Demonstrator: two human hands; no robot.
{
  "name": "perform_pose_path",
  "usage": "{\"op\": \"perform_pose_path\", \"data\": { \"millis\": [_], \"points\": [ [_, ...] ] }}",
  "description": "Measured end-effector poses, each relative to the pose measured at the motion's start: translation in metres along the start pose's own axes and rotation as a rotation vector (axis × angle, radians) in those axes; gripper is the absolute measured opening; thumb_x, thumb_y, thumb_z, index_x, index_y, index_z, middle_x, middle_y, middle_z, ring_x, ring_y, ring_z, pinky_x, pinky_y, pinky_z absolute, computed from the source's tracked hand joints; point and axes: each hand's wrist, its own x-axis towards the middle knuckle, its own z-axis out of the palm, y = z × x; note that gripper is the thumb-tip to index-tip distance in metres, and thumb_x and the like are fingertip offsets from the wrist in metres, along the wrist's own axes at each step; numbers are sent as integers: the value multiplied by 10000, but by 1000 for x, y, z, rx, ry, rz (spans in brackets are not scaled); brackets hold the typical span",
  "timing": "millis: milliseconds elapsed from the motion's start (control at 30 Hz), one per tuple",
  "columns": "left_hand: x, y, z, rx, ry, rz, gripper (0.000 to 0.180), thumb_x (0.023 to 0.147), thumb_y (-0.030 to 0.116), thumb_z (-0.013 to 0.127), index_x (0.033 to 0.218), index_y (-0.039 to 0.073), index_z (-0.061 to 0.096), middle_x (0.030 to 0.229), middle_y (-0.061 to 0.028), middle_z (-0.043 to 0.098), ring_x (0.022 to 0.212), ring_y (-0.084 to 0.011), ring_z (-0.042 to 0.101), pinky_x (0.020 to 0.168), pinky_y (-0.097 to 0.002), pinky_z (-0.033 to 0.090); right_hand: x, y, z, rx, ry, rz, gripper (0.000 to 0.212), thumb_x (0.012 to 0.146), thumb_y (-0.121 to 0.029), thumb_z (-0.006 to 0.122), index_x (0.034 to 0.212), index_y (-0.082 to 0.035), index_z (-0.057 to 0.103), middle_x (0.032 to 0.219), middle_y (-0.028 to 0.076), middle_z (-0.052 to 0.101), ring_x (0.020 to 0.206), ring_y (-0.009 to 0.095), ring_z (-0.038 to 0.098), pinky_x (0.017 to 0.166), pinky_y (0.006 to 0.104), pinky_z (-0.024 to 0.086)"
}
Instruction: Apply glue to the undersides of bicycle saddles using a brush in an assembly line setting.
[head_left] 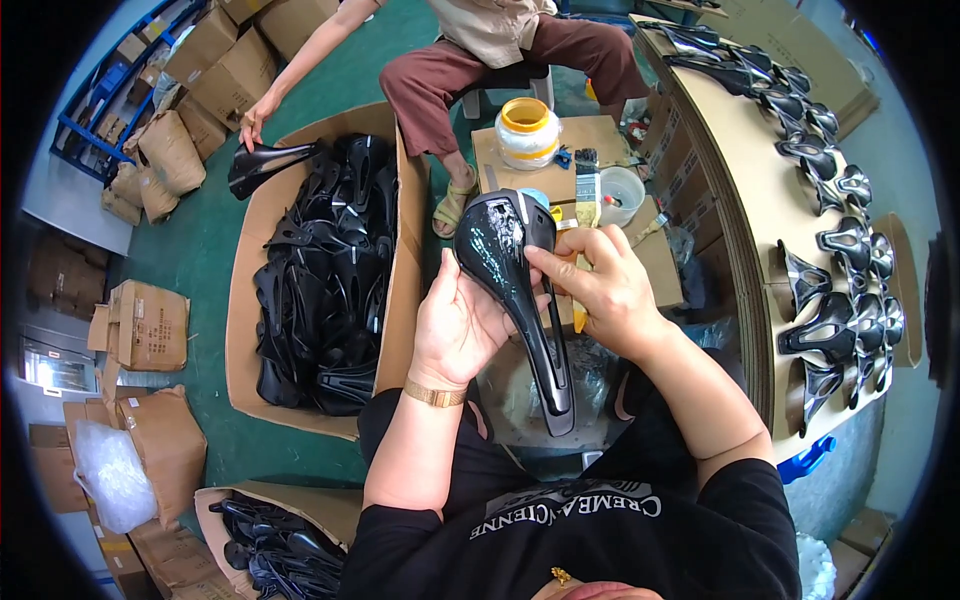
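A glossy black bicycle saddle is held up in front of me, its wide end away from me and its narrow nose pointing down toward my lap. My left hand supports it from the left and below, the palm turned up and some fingers hidden under the saddle. My right hand has its fingers bent in at the saddle's right edge, with a fingertip touching the surface near the wide end. Wet-looking highlights lie on the broad part. Beyond it stand a white tub with a yellow rim and a brush.
A large carton of black saddles stands at left; another person's hand holds a saddle over its edge. A long table at right carries rows of saddles. A clear cup stands beside the brush. Another carton sits lower left.
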Motion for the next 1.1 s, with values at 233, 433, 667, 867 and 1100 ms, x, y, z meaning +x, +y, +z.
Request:
{"op": "perform_pose_path", "data": {
  "millis": [233,433,667,867,1100],
  "points": [
    [4,-3,2,47,112,23,605,989,529,256,1354,73,410,1273,-174,538,1130,-282,570,1009,-536,416,-1,1,4,4,-41,-11,464,603,-47,688,1066,-74,675,925,63,535,787,247,516,697,338,469],
    [1,-3,4,103,105,17,665,962,595,254,1303,68,474,1162,-149,609,1062,-247,603,982,-533,440,2,-3,-1,4,-5,28,486,590,-56,707,1074,-62,670,922,66,543,793,253,518,705,344,464],
    [6,-2,2,248,225,59,678,968,597,223,1244,58,528,1041,-124,656,867,-208,627,787,-380,518,-1,-1,0,9,11,-21,507,587,-16,661,1091,-66,663,928,64,539,791,255,515,706,343,464],
    [7,-2,-1,255,309,84,689,970,599,210,1196,40,544,982,-107,663,807,-190,614,716,-334,498,0,-1,0,43,7,-25,490,599,-2,624,1082,-71,665,919,59,537,785,257,512,706,352,457],
    [16,-4,0,151,319,111,721,953,632,217,1185,33,544,956,-90,658,750,-168,595,669,-299,484,0,-8,2,5,-22,-27,540,597,11,621,1127,-85,659,936,39,536,796,247,506,706,346,426]
  ]
}}
